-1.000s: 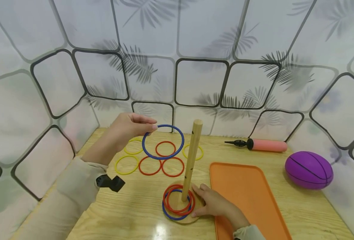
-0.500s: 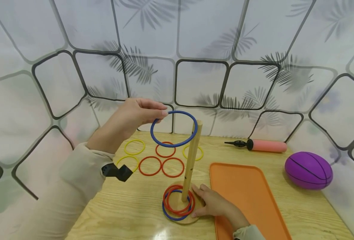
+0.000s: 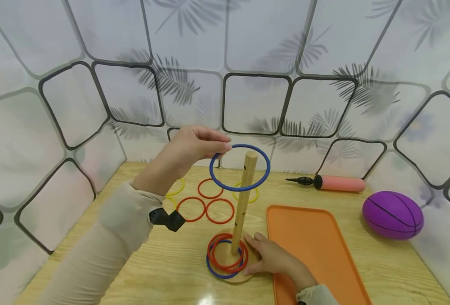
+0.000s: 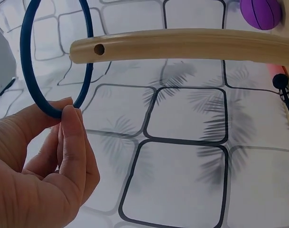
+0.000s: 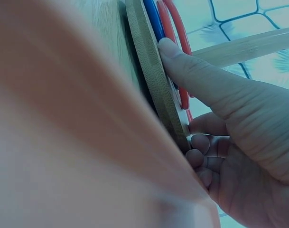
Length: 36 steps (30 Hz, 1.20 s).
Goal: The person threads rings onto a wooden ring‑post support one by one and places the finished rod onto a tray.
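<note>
My left hand (image 3: pixel 186 150) is pinching a blue ring (image 3: pixel 240 189) by its edge, between thumb and fingertips, up at the top of the wooden post (image 3: pixel 241 212); the post's tip is showing inside the ring's opening, though I cannot tell whether it is passing through; my right hand (image 3: pixel 272 256) is gripping the rim of the round base (image 3: pixel 222 254) at the post's foot, thumb and fingers parted along that edge; two red rings (image 3: pixel 234 271) and a lower blue ring (image 3: pixel 221 276) are lying around the post's foot, beside my right fingers; a dark hole is showing near the post's tip in the left wrist view; loose red rings (image 3: pixel 220 223) are lying beyond the post and to its left; yellow rings (image 3: pixel 183 186) are lying farther left, partly hiding behind my left arm; the orange tray (image 3: pixel 305 245), right of the post, is running out of the head view's bottom edge; in the right wrist view it is blurring across the foreground.
</note>
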Tool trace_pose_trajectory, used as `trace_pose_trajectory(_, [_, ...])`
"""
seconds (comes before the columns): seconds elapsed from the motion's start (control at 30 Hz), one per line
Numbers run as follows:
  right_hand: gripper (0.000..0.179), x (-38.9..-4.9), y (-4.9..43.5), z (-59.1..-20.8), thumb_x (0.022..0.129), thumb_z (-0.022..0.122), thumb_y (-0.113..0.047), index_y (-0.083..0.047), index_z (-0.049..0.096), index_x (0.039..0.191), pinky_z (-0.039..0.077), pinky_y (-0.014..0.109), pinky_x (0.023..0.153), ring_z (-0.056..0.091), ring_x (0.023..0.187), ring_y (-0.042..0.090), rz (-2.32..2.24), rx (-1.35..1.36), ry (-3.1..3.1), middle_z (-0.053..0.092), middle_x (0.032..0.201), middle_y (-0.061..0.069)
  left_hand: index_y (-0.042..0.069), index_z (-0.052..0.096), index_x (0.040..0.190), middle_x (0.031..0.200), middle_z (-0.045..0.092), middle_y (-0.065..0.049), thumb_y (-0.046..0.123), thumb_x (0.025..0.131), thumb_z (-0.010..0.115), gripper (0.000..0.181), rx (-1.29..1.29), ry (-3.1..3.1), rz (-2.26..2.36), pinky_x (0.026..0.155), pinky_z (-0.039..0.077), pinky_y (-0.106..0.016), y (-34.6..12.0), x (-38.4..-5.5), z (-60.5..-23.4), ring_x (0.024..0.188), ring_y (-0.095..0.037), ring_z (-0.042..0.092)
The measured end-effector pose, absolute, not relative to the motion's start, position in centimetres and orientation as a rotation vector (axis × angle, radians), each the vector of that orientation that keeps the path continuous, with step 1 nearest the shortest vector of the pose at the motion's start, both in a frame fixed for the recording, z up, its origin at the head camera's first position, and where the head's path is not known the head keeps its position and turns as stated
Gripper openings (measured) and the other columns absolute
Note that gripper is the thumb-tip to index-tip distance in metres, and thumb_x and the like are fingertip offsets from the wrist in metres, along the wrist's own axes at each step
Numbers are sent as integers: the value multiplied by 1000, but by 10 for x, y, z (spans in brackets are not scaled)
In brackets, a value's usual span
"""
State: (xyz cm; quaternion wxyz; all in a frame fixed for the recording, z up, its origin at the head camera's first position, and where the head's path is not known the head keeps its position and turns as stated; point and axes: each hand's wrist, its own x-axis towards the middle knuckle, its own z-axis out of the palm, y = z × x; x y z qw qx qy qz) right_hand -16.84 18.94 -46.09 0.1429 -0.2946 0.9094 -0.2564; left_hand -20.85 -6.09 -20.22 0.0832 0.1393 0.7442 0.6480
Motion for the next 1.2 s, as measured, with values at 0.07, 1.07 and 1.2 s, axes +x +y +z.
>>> trace_pose_trajectory(0.07, [99,-168,189,-461,72,75,-52,2,34,144,30,22,57,30,65,7,-741,-848,2626,34,84,-2,1,70,105,84,69,-2,10,84,72,23,416,2217,1928,87,50,-34,-58,-208,-205,84,-19,64])
trace_pose_trajectory(1.07, [96,-169,188,-461,72,75,-55,-7,37,145,46,41,91,54,110,27,-764,-846,2639,48,129,12,1,70,104,92,69,-3,8,84,72,22,259,2032,1977,84,52,-35,-47,-206,-318,82,-14,65])
trace_pose_trajectory(1.2, [97,-169,188,-461,71,76,-54,-6,35,146,39,53,99,44,124,38,-804,-833,2622,39,140,25,0,70,104,90,69,-2,8,83,72,22,219,1984,2002,84,52,-35,-47,-204,-338,82,-15,66])
